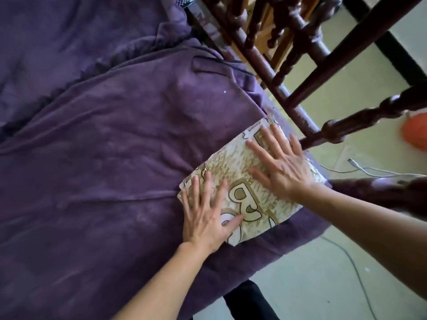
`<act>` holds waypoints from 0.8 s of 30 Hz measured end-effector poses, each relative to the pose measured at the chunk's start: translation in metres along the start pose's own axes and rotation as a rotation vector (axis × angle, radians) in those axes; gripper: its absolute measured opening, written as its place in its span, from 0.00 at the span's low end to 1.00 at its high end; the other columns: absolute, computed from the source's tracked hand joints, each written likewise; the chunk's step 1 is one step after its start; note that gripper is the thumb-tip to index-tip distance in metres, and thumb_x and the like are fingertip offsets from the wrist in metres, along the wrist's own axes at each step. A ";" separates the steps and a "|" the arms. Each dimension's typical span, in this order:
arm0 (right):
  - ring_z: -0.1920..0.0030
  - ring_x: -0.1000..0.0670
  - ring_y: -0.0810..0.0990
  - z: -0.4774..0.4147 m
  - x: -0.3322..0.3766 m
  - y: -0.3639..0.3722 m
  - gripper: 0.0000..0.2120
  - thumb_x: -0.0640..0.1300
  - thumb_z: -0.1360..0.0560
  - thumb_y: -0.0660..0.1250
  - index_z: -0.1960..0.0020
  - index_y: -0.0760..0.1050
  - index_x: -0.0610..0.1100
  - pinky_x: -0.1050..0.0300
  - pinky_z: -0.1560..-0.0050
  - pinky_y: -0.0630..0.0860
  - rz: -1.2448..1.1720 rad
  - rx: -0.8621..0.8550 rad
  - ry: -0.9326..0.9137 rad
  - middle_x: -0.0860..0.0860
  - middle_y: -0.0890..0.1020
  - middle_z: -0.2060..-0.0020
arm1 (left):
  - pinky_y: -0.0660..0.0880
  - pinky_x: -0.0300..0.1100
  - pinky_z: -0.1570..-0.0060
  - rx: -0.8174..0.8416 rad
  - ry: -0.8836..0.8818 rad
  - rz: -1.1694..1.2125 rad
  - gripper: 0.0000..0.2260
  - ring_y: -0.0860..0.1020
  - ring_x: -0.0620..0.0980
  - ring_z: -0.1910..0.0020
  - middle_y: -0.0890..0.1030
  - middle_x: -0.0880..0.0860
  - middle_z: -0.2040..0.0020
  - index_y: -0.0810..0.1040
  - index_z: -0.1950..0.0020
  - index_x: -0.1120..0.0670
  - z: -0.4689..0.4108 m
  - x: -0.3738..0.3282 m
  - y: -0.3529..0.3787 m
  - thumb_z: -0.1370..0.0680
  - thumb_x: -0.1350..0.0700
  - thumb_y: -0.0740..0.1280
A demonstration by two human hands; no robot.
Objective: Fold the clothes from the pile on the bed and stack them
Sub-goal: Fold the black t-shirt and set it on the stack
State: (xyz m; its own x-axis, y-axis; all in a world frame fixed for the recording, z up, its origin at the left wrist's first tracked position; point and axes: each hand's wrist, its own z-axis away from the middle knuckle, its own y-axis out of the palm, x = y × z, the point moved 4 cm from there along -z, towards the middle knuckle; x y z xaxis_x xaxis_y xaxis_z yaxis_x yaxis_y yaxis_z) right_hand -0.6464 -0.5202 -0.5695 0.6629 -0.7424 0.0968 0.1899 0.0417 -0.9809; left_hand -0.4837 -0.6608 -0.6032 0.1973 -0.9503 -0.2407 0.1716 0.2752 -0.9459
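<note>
We find a folded cream-and-tan printed cloth (233, 169) lying on the purple blanket (115, 146) at the bed's corner, beside the dark wooden footboard (360, 118). The left hand (205, 218) and right hand (284, 167) press flat on it — each grip wide, fingers spread, clasping nothing.

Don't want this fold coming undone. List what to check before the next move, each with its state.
1. Cloth folded to a flat rectangle: ok.
2. Left hand flat on cloth: ok.
3. Right hand flat on cloth: ok.
4. Cloth wholly on blanket: ok, though near the edge.
5. Pile in view: not ok, none shows.
6. Stack to add it to: cannot tell, none in view.
</note>
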 end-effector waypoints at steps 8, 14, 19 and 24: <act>0.22 0.46 0.41 -0.006 -0.009 0.024 0.35 0.72 0.26 0.38 0.23 0.40 0.59 0.43 0.25 0.47 0.026 0.217 0.116 0.48 0.41 0.22 | 0.54 0.64 0.30 0.123 -0.064 -0.075 0.38 0.52 0.62 0.24 0.52 0.59 0.22 0.53 0.22 0.50 0.001 0.009 0.015 0.27 0.30 0.50; 0.23 0.39 0.50 0.013 0.067 -0.030 0.25 0.49 0.23 0.60 0.26 0.63 0.47 0.37 0.26 0.50 0.100 0.167 0.067 0.41 0.57 0.24 | 0.64 0.50 0.37 0.314 -0.135 -0.035 0.20 0.67 0.54 0.33 0.67 0.53 0.30 0.65 0.29 0.48 0.077 0.040 -0.038 0.21 0.46 0.57; 0.60 0.43 0.82 0.061 0.196 -0.040 0.12 0.49 0.31 0.58 0.57 0.79 0.46 0.51 0.56 0.75 -0.050 0.116 -0.109 0.48 0.82 0.62 | 0.72 0.46 0.45 0.368 -0.324 0.098 0.14 0.77 0.54 0.42 0.78 0.51 0.41 0.73 0.38 0.50 0.185 0.097 -0.062 0.20 0.49 0.57; 0.78 0.45 0.76 0.113 0.345 -0.041 0.07 0.46 0.40 0.68 0.71 0.71 0.46 0.61 0.80 0.64 -0.085 0.169 -0.256 0.50 0.76 0.76 | 0.72 0.46 0.46 0.290 -0.493 0.199 0.13 0.78 0.54 0.43 0.80 0.51 0.42 0.75 0.40 0.50 0.316 0.165 -0.080 0.20 0.51 0.57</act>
State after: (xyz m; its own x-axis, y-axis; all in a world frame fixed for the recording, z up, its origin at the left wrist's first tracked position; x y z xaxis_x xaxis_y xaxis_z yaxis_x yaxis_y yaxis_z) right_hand -0.3436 -0.7028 -0.4772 0.7958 -0.5569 0.2379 0.3563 0.1129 -0.9275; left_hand -0.1604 -0.7942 -0.4984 0.6646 -0.7164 -0.2124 0.3278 0.5350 -0.7787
